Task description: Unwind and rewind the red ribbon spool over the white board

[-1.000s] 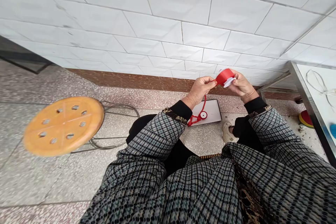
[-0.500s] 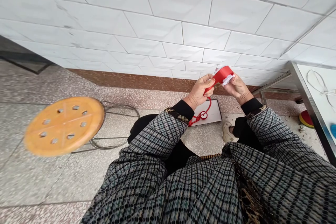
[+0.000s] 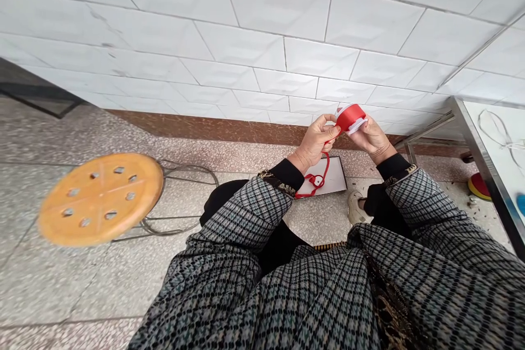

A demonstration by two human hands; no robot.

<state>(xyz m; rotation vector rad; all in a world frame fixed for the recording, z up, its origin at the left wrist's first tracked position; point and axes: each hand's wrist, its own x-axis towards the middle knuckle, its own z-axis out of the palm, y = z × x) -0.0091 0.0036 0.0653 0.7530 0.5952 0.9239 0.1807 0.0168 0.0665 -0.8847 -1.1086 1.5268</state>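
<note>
The right fingers (image 3: 363, 132) hide part of the red ribbon roll (image 3: 350, 118), and the left fingers (image 3: 328, 130) cover the spot where the ribbon strand (image 3: 327, 167) meets them. Well right of the fingers, the bench (image 3: 479, 147) and a blue object (image 3: 521, 204) are cut off by the picture's edge; well left, the stool seat (image 3: 100, 199) is blurred.

Left hand (image 3: 315, 143) and right hand (image 3: 371, 140) raised

Speckled terrazzo floor (image 3: 69, 290) beside a tiled wall, steel-edged table (image 3: 482, 158) at two o'clock.
White board (image 3: 335, 175) at twelve o'clock under a red cord (image 3: 315, 179); orange-topped stool (image 3: 100, 199) at nine; red-and-yellow disc (image 3: 479, 186) at three; white cord (image 3: 498, 128) on the tabletop.
</note>
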